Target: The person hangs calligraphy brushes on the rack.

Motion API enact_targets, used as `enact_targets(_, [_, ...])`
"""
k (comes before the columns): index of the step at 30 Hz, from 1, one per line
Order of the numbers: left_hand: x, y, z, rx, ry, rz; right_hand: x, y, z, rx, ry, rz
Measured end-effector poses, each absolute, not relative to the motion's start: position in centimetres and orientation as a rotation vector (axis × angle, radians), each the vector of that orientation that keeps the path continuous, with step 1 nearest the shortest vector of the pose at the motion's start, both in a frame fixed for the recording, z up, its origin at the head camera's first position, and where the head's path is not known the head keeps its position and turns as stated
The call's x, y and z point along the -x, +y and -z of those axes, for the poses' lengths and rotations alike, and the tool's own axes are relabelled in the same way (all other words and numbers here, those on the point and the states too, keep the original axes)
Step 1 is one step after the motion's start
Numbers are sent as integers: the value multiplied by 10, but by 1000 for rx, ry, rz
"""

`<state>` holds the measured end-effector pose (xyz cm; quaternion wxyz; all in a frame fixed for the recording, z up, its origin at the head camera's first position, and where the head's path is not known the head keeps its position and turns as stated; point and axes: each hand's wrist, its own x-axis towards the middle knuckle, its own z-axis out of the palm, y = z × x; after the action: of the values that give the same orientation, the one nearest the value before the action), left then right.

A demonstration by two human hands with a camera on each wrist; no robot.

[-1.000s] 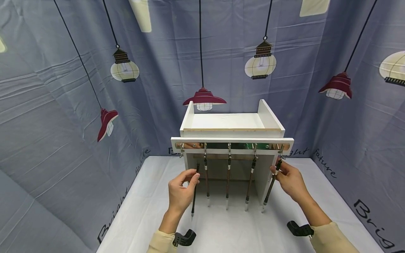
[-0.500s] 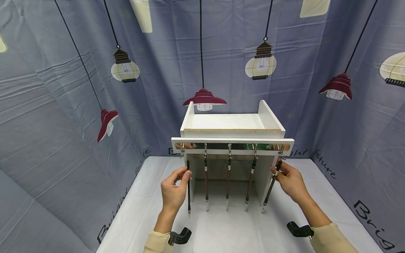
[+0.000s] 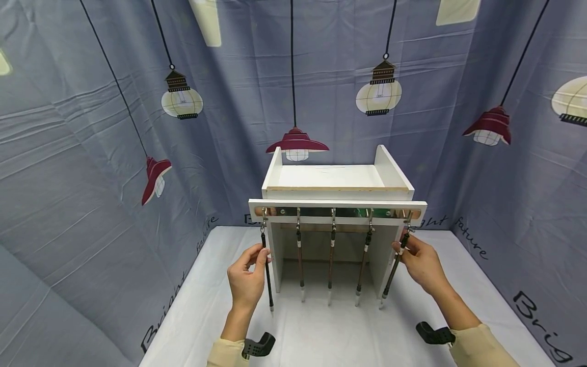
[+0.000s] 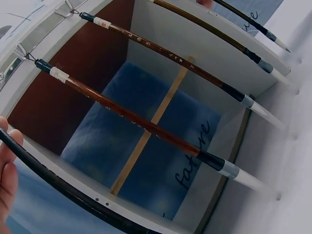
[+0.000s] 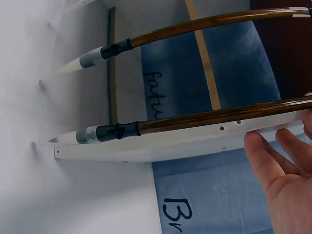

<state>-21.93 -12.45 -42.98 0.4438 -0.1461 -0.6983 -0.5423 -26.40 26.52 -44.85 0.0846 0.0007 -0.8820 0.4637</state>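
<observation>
My left hand (image 3: 246,280) pinches a slim black-handled calligraphy brush (image 3: 268,280) near its top. The brush hangs tip down, its loop at the leftmost hook (image 3: 264,216); whether the loop is caught there I cannot tell. In the left wrist view only the fingers (image 4: 8,183) and part of the black handle (image 4: 63,187) show. My right hand (image 3: 423,262) holds the upper handle of the rightmost calligraphy brush (image 3: 392,272), which hangs from its own hook. Brown handle and pale bristles show in the right wrist view, where the upper end of this brush (image 5: 219,116) is cut off.
Between the hands, several brown-handled brushes (image 3: 331,257) hang in a row from the hook rail (image 3: 312,211). The rail fronts a white wooden stand (image 3: 339,193) with a tray-like top. White cloth (image 3: 330,341) covers the table; a blue-grey printed curtain (image 3: 238,92) surrounds it.
My left hand has moved left with the black brush, bringing its top from right of the leftmost hook to just under it. The right hand has stayed in place.
</observation>
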Motion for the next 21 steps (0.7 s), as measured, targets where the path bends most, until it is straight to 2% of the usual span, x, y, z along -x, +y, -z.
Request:
enact_targets(10, [225,-126,434,348,-1752,1303,265,265,450,34,-2645,-1405])
enact_targets(17, [250,-135,467,309,-1782,1316,264,265,449,24,-2636,-1381])
enact_targets(21, [251,-136,470,323,-1773,1336,264,265,450,21,-2630,-1387])
